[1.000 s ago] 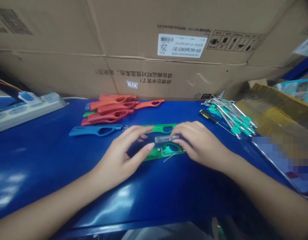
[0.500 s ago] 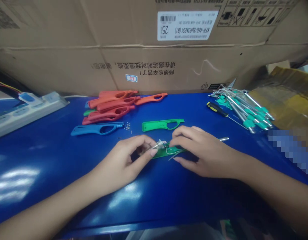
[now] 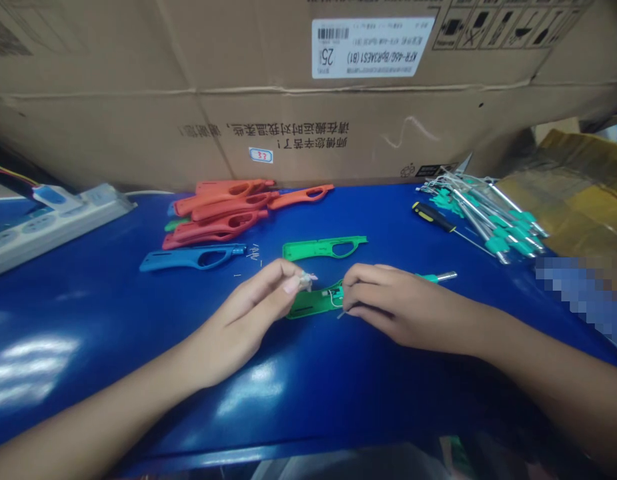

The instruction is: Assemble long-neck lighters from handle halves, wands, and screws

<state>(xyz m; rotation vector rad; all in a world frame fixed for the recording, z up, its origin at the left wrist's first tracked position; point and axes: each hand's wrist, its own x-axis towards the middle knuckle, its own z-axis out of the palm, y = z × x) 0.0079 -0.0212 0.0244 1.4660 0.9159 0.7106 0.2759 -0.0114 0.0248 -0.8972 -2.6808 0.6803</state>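
Note:
My left hand [image 3: 248, 317] pinches a small clear part [image 3: 305, 281] between thumb and fingertips, just above the left end of a green lighter shell half [image 3: 308, 303] lying on the blue table [image 3: 88, 320]. Over that shell's right portion, my right hand [image 3: 388, 303] is closed, fingers pressing on it and on a thin wire. A metal tube with a green collar [image 3: 438, 276] pokes out past my right hand. The second green shell half [image 3: 323, 249] lies just beyond, untouched.
A pile of orange shells [image 3: 223, 210] and one blue shell [image 3: 191, 257] lie at the back left. A bundle of metal tubes with green ends [image 3: 483, 213] and a screwdriver [image 3: 433, 217] are at the back right. Cardboard boxes [image 3: 288, 100] wall the rear; a power strip [image 3: 48, 223] sits left.
My left hand lifted the small clear part slightly off the green shell and moved a little up. My right hand shifted left along the shell. Earlier both hands had drawn the shell nearer.

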